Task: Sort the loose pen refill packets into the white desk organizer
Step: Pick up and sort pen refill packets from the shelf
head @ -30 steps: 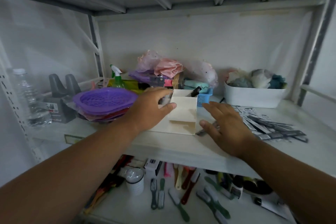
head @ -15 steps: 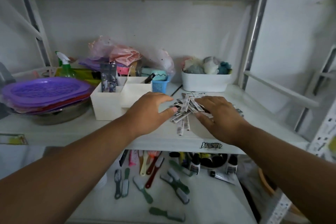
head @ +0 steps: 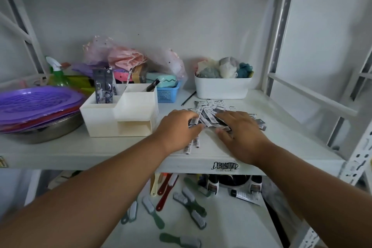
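A pile of loose pen refill packets (head: pixel 209 109) lies on the white shelf, right of the white desk organizer (head: pixel 120 112). My left hand (head: pixel 178 130) is at the pile's left edge, with fingers and thumb curled round a few packets. My right hand (head: pixel 240 130) lies flat on the pile's right side, fingers spread. Two packets (head: pixel 191 145) stick out toward the shelf's front edge under my left hand. A few dark packets (head: pixel 103 86) stand upright in the organizer's back-left compartment. A black stick (head: pixel 152 86) leans in the back-right one.
Purple baskets (head: pixel 36 102) are stacked on a metal bowl (head: pixel 50 133) at the left. Behind the organizer are a spray bottle (head: pixel 57 72) and a blue basket (head: pixel 167 94). A white tub (head: pixel 221 88) stands behind the pile. A black pencil (head: pixel 188 98) lies nearby. Brushes (head: pixel 189 203) cover the lower shelf.
The view has swung right. My left hand left the organizer and both hands moved onto the packet pile. The left hand's fingers have closed on some packets.
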